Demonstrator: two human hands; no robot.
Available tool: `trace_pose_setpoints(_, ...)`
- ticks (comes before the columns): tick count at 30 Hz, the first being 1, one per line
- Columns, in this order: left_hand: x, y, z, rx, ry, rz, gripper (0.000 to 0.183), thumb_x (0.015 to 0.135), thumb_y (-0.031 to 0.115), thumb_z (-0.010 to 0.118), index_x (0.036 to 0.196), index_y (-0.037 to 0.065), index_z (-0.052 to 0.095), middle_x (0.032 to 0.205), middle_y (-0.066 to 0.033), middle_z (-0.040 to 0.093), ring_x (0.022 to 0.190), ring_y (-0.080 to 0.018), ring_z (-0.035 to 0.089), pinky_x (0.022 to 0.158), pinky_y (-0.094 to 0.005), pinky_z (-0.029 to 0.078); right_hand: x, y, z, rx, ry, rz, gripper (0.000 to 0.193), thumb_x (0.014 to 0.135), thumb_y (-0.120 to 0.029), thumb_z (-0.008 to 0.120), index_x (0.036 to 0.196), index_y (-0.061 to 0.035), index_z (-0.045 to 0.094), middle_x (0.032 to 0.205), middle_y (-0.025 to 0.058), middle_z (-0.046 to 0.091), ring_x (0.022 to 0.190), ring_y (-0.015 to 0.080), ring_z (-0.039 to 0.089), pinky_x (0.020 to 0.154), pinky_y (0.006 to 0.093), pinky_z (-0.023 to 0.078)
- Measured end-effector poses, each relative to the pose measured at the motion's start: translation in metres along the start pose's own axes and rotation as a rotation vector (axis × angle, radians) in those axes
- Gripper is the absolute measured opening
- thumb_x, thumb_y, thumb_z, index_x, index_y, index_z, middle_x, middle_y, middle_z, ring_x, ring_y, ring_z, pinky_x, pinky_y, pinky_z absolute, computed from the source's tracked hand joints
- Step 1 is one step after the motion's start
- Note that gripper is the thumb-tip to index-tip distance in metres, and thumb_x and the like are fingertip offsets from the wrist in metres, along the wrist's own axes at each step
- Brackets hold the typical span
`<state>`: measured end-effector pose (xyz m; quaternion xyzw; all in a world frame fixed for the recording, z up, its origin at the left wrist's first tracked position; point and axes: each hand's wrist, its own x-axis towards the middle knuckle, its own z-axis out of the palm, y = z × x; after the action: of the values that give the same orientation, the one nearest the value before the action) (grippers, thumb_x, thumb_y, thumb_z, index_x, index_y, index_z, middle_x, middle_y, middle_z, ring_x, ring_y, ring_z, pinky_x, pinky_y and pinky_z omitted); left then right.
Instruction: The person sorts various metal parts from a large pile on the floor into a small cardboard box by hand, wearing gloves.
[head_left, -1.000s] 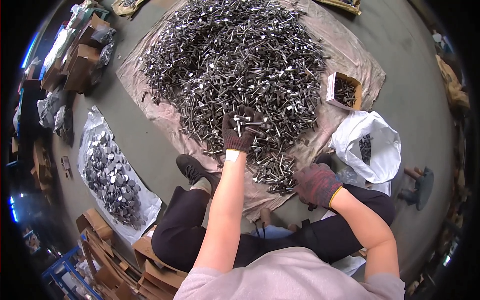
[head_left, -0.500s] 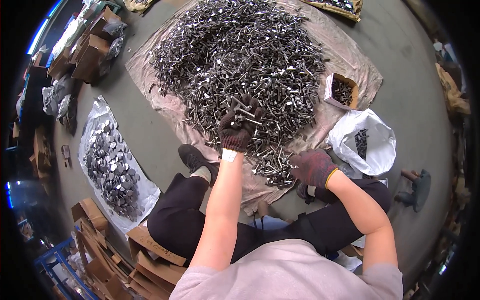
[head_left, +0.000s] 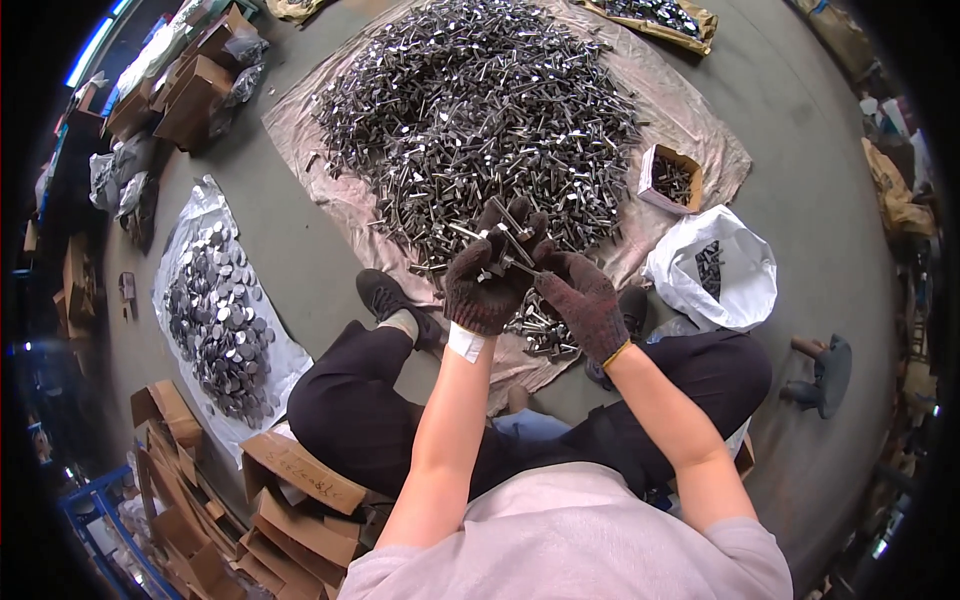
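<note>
My left hand [head_left: 484,292], in a dark knit glove, is palm up with its fingers curled around several metal bolts [head_left: 512,232]. The bolts stick out across the palm and fingers at different angles. Close on its right, my gloved right hand [head_left: 585,302] has thumb and fingertips pinched at the end of one of these bolts. Beyond both hands spreads a large heap of loose bolts [head_left: 480,120] on a pinkish cloth [head_left: 335,200]. A smaller cluster of bolts [head_left: 540,328] lies under and just behind my hands, partly hidden by them.
Right of the heap stand a small open carton [head_left: 650,180] of dark bolts and a white sack [head_left: 745,270] with bolts inside. A low stool [head_left: 832,375] is farther right. At left, round metal discs [head_left: 225,320] lie on a white sheet [head_left: 290,362], with cardboard boxes [head_left: 300,472] nearer.
My right hand has moved left and up from the small cluster to the bolts in my left hand. My left hand has come slightly nearer, still holding its bolts.
</note>
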<state>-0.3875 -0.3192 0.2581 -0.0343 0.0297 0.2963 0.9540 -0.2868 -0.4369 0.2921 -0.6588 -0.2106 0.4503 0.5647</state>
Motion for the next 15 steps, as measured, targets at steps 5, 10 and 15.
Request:
trace_pose_setpoints(5, -0.022, -0.006, -0.002, 0.127, 0.035, 0.063, 0.056, 0.084, 0.006, 0.06, 0.139, 0.014, 0.051, 0.146, -0.0165, 0.044, 0.136, -0.038, 0.041, 0.112, -0.0557, 0.035, -0.02, 0.005, 0.013, -0.149, 0.159, -0.12, 0.019, 0.086, -0.012, 0.07, 0.099, 0.0002, 0.065, 0.092, 0.0074, 0.068, 0.081, 0.0105, 0.061, 0.075, 0.0285, 0.051)
trace_pose_setpoints(10, -0.046, -0.017, 0.003, 0.182, 0.024, 0.071, 0.057, 0.088, 0.011, 0.061, 0.143, 0.014, 0.045, 0.145, -0.0152, 0.046, 0.135, -0.0362, 0.042, 0.11, -0.0545, 0.037, -0.041, 0.012, 0.015, -0.464, 0.299, -0.587, 0.017, 0.078, -0.003, 0.073, 0.092, -0.0033, 0.065, 0.082, 0.0122, 0.067, 0.068, 0.0249, 0.065, 0.065, 0.0345, 0.051)
trace_pose_setpoints(15, -0.058, -0.021, 0.006, 0.156, 0.059, 0.061, 0.056, 0.091, 0.019, 0.062, 0.144, 0.015, 0.044, 0.145, -0.0144, 0.046, 0.136, -0.0374, 0.041, 0.111, -0.0547, 0.036, -0.052, 0.021, 0.009, -0.594, 0.254, -0.695, 0.018, 0.076, -0.002, 0.073, 0.091, -0.0038, 0.064, 0.082, 0.0158, 0.066, 0.07, 0.0316, 0.065, 0.064, 0.0372, 0.051)
